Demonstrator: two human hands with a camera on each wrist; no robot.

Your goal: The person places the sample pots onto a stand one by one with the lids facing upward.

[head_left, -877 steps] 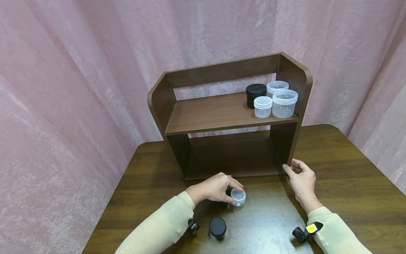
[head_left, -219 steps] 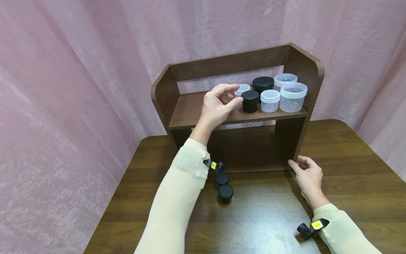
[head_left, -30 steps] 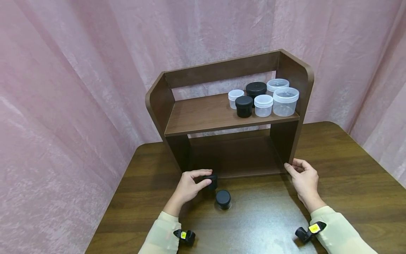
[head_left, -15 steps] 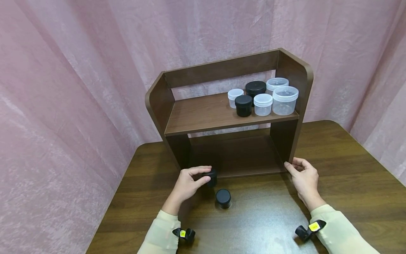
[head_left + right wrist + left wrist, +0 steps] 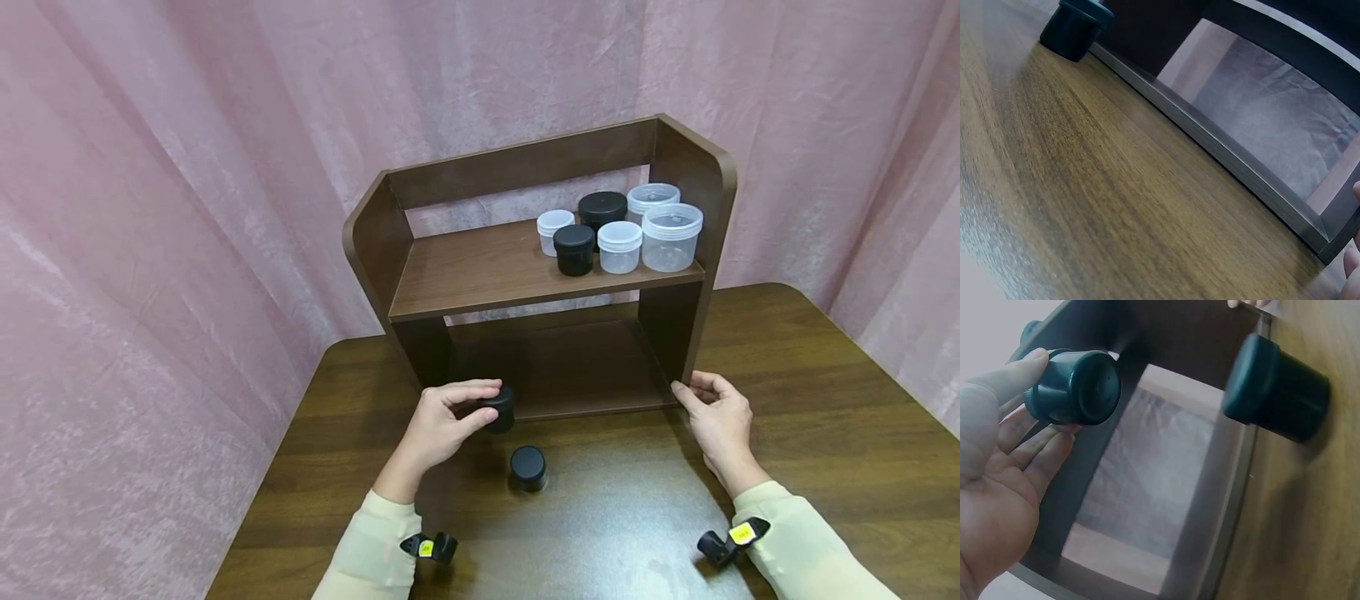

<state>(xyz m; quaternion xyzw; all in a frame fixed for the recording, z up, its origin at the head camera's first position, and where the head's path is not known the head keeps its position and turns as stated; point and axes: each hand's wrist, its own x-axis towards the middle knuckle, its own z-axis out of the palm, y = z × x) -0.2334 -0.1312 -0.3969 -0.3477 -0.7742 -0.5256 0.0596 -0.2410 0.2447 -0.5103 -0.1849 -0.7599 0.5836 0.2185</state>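
Between thumb and fingers my left hand (image 5: pixel 435 421) pinches a small black lidded jar (image 5: pixel 500 410) in front of the shelf's lower opening. In the left wrist view this jar (image 5: pixel 1075 387) is off the table. Another black jar (image 5: pixel 528 468) stands upright on the table, just to the right of the left hand. With thumb in front and fingers behind, my right hand (image 5: pixel 718 425) grips the lower right front corner of the brown wooden shelf (image 5: pixel 465 271). Only its fingertips show at the edge of the right wrist view.
On the upper board's right half stand a large black jar (image 5: pixel 602 208), a smaller black jar (image 5: pixel 574 252), two small white-lidded jars (image 5: pixel 620 248) and two larger clear tubs (image 5: pixel 671 242). A pink curtain (image 5: pixel 187 208) hangs behind the wooden table (image 5: pixel 330 467).
Over the last second the left hand has lifted the black jar slightly. Since the oldest frame, a white-lidded jar and a black jar have joined the upper board. The right hand keeps its grip.
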